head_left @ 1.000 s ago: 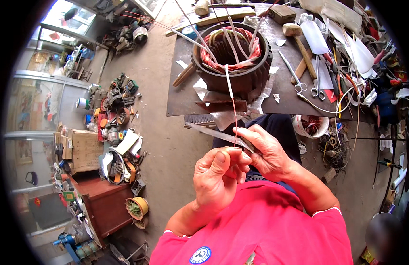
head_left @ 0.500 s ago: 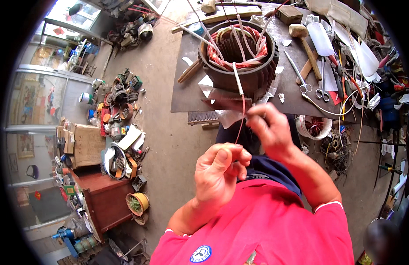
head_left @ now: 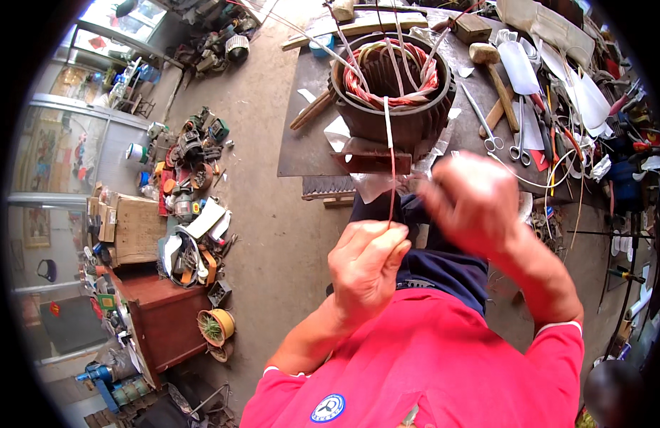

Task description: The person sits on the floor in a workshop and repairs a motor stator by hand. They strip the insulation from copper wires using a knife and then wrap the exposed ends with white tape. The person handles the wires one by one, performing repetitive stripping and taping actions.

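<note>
A dark ribbed motor stator (head_left: pixel 394 132) stands on the dark work table, its ring of red-and-white coil windings (head_left: pixel 358 89) showing at the open top. From its near rim a thin red wire (head_left: pixel 393 171), partly covered by a white sleeve (head_left: pixel 388 121), runs down toward me. My left hand (head_left: pixel 367 267) pinches the lower end of that wire between thumb and fingers. Right of the wire, my right hand (head_left: pixel 476 203) is raised and smeared by motion, so its fingers are unclear. Several other sleeved leads (head_left: pixel 394 57) rise out of the stator.
On the table's right lie a mallet (head_left: pixel 495 78), scissors (head_left: pixel 487 132), forceps (head_left: pixel 519 143) and white paper sheets (head_left: pixel 517 65). A wooden stick (head_left: pixel 312 110) rests left of the stator. Motor parts (head_left: pixel 187 153), a cardboard box (head_left: pixel 139 230) and a potted plant (head_left: pixel 216 326) stand along the left.
My right hand has moved right and toward me, away from the wire. My left hand has closed more tightly on the wire's end. The white sleeve has straightened, and the view has shifted slightly.
</note>
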`<state>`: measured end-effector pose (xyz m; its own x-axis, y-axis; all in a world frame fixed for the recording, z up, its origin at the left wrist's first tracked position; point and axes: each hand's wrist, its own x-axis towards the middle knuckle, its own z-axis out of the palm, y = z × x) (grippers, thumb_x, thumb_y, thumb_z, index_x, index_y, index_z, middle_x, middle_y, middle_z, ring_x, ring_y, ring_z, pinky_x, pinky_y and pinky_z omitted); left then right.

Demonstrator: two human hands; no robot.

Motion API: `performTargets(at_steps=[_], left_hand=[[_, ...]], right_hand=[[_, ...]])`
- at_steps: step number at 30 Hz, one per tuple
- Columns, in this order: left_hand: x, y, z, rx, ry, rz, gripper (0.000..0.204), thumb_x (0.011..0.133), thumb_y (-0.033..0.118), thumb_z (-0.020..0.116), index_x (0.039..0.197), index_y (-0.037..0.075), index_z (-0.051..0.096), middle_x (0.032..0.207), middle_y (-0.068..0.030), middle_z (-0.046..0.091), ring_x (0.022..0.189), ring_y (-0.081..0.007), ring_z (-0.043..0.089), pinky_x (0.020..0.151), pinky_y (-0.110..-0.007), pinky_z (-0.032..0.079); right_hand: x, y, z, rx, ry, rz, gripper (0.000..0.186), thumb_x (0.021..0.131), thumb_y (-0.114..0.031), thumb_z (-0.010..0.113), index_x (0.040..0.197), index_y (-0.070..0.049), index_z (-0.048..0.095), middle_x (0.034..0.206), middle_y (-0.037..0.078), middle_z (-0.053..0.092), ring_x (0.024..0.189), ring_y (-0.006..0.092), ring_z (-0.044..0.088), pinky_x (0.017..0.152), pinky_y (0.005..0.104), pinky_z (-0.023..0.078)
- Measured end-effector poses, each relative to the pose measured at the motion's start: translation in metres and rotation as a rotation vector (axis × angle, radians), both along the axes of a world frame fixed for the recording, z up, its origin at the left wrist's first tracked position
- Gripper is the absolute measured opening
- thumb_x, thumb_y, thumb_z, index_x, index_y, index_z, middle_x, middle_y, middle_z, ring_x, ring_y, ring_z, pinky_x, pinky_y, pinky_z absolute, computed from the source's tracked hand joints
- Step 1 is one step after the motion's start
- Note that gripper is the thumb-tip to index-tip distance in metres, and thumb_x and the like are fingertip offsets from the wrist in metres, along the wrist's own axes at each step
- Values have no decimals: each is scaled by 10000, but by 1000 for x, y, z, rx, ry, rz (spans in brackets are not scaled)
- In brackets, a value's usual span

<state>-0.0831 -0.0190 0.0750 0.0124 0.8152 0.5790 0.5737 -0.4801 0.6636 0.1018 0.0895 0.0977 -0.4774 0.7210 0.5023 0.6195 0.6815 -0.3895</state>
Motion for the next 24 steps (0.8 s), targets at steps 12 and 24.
performTargets(at_steps=[12,24], left_hand=[[-9,13,20,198,651,-6,166,807,141,761,877,19,672,718,-42,528,622,-206,508,538,-346,374],[-13,22,32,249,829,-133,143,801,115,723,769,43,604,673,-30,458,587,-179,453,517,-334,315]], right_hand=[[3,-2,37,173,-257,102,321,834,-280,784,665,-123,560,618,72,598,564,261,653,507,396,516],[4,29,54,343,-330,59,286,816,-269,764,667,-118,573,597,67,594,549,246,651,501,389,513]])
